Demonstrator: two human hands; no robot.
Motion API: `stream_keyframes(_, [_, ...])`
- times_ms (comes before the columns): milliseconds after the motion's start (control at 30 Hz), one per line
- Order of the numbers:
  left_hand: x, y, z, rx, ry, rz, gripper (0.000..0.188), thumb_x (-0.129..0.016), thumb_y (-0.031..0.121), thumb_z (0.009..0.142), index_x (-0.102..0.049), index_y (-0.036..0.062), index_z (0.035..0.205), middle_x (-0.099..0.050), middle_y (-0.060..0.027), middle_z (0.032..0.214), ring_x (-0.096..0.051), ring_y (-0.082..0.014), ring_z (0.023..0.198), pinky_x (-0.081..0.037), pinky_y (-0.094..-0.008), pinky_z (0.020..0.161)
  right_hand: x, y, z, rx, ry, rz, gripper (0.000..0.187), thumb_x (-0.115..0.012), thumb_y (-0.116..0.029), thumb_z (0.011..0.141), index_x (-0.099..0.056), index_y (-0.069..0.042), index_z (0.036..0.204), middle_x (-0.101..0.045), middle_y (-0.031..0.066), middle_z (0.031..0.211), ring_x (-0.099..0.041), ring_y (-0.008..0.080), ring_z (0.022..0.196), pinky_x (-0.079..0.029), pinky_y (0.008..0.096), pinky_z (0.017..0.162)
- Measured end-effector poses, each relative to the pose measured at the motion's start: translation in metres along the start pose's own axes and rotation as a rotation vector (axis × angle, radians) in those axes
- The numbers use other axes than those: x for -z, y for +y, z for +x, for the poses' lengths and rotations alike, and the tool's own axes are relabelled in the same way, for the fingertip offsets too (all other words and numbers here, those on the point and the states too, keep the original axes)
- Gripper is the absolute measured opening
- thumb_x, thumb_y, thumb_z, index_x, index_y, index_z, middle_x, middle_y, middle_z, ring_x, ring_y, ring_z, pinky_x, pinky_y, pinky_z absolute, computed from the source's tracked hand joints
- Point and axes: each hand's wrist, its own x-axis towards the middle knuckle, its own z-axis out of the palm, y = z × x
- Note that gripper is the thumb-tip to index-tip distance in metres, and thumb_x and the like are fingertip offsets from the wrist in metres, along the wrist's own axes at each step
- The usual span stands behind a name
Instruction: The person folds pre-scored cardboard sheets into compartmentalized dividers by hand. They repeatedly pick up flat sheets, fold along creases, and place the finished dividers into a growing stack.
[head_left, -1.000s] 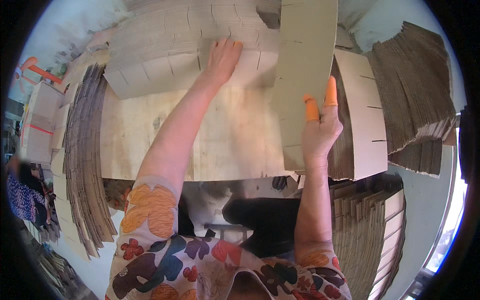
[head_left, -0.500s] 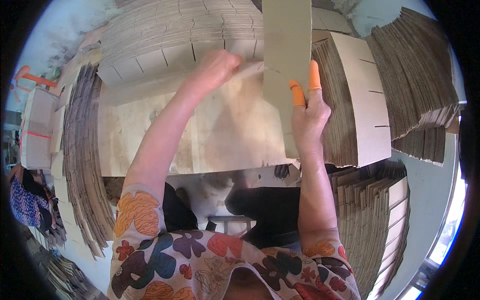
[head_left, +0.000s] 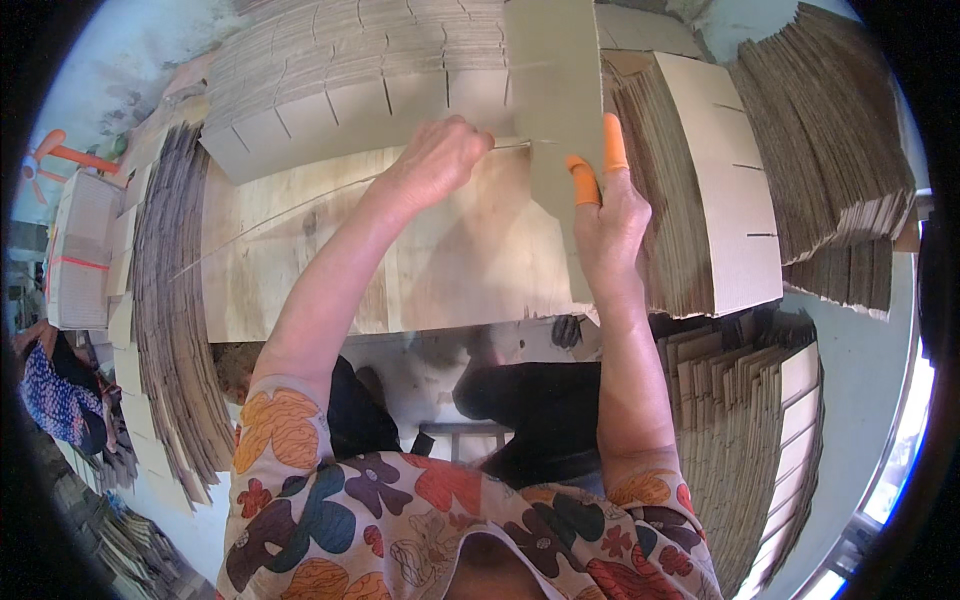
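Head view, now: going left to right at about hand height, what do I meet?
Pale box with a red band, left cardboard stack, left hand, upheld cardboard strip, right hand, slotted cardboard stack, far-right cardboard pile.

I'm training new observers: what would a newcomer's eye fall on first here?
Most likely the bright orange finger covers on the right hand, right of centre, which grips a long cardboard strip. Next, perhaps, the boldly flowered shirt along the lower edge. Then the large stack of slotted cardboard across the far side of the pale wooden tabletop.
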Motion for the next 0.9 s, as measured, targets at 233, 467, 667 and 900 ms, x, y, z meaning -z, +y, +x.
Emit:
stream_keyframes(233, [0.006, 0.007, -0.005, 0.015, 0.091, -0.033, 0.005, -0.055, -0.004, 0.068, -0.057, -0.0005, 0.071, -0.059, -0.018, 0.069, -0.061, -0.0332, 0.077, -0.049, -0.0447, 0.062, 0.009, -0.004, -0.003, -0.026, 0.029, 0.023, 0.023, -0.066, -0.004, 0.082, -0.058, 0.004, 0.102, -0.058, 0.0185, 0.063, -0.059, 0.0272, 0.053, -0.048, 0.0337, 0.05])
stream_keyframes(467, [0.007, 0.009, -0.008, -0.029, 0.019, 0.04, 0.005, -0.054, -0.005, 0.069, -0.057, -0.001, 0.068, -0.06, -0.0166, 0.07, -0.06, -0.0322, 0.076, -0.05, -0.0434, 0.062, 0.011, 0.007, -0.003, -0.02, 0.021, 0.002, 0.045, -0.066, -0.002, 0.082, -0.052, 0.003, 0.124, -0.059, 0.0166, 0.064, -0.06, 0.0225, 0.052, -0.048, 0.0323, 0.051])
stream_keyframes(667, [0.005, 0.012, -0.013, 0.01, 0.025, -0.008, 0.006, -0.054, -0.007, 0.067, -0.055, -0.0017, 0.068, -0.06, -0.0164, 0.07, -0.059, -0.0317, 0.078, -0.051, -0.043, 0.064, 0.012, -0.001, -0.004, -0.097, -0.021, 0.039, 0.047, -0.064, -0.002, 0.083, -0.05, 0.001, 0.127, -0.062, 0.0184, 0.068, -0.062, 0.0231, 0.055, -0.05, 0.0323, 0.053])
stream_keyframes(900, [0.01, 0.01, -0.014, -0.027, 0.061, -0.028, 0.007, -0.054, -0.007, 0.067, -0.055, 0.0, 0.069, -0.059, -0.0147, 0.069, -0.059, -0.0296, 0.076, -0.05, -0.0421, 0.064, 0.006, 0.005, -0.008, -0.026, -0.034, -0.013, 0.044, -0.061, -0.005, 0.085, -0.049, 0.0, 0.127, -0.066, 0.0184, 0.078, -0.065, 0.0309, 0.063, -0.052, 0.035, 0.055])
